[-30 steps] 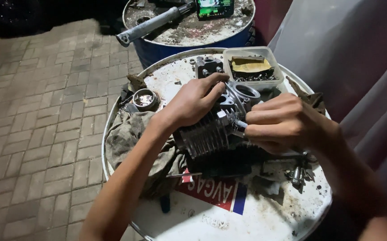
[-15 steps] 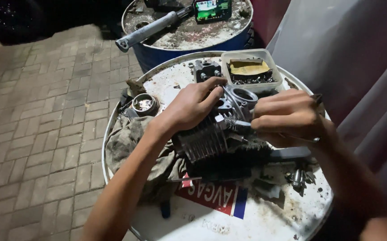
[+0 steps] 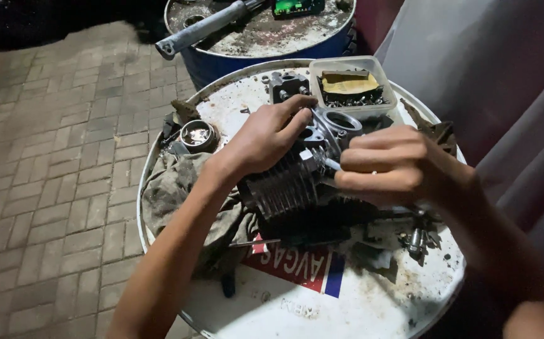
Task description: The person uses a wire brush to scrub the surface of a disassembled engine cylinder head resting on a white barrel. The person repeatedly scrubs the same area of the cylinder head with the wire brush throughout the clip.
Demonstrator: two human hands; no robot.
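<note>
Grey-brown brick-paved floor (image 3: 52, 157) fills left side, dim at far edge. White round drum-top surface (image 3: 360, 301), stained and rust-flecked, in centre. Second blue metal drum (image 3: 265, 53) just behind it. Pale grey draped sheeting (image 3: 485, 81) hangs at right. Night-like, light falling from above.

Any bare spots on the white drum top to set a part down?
The near edge of the white drum top, below the red-and-blue label, is bare though grimy. Crowded: the middle, where the left hand and right hand hold the finned cylinder; rag at left; plastic tray at the far rim.
</note>
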